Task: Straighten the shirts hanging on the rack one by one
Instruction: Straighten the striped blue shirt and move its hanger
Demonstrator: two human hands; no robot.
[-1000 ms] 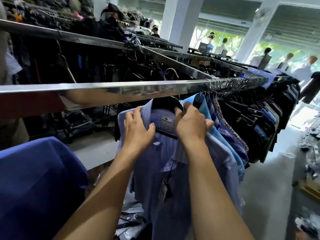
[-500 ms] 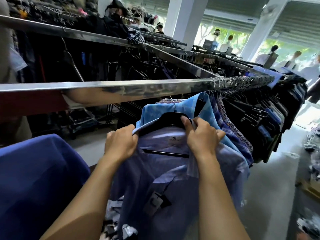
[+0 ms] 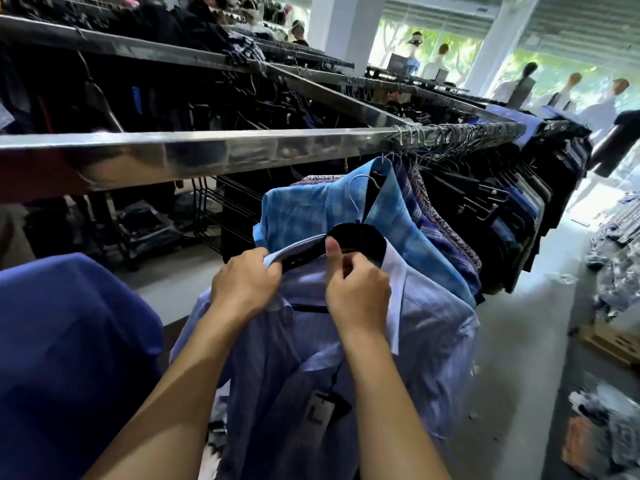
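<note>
The person is showing 2 bare arms: the left forearm and the right forearm are both running uncovered from the lower edge of the view up to the wrists. The left hand and the right hand are showing bare too, and the right thumb is showing a short, rounded nail.

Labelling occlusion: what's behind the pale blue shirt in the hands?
Directly behind the pale blue shirt hangs a bright blue shirt, then darker patterned shirts and dark garments along the rail. The bright blue shirt's lower front is covered, hem unseen.
</note>
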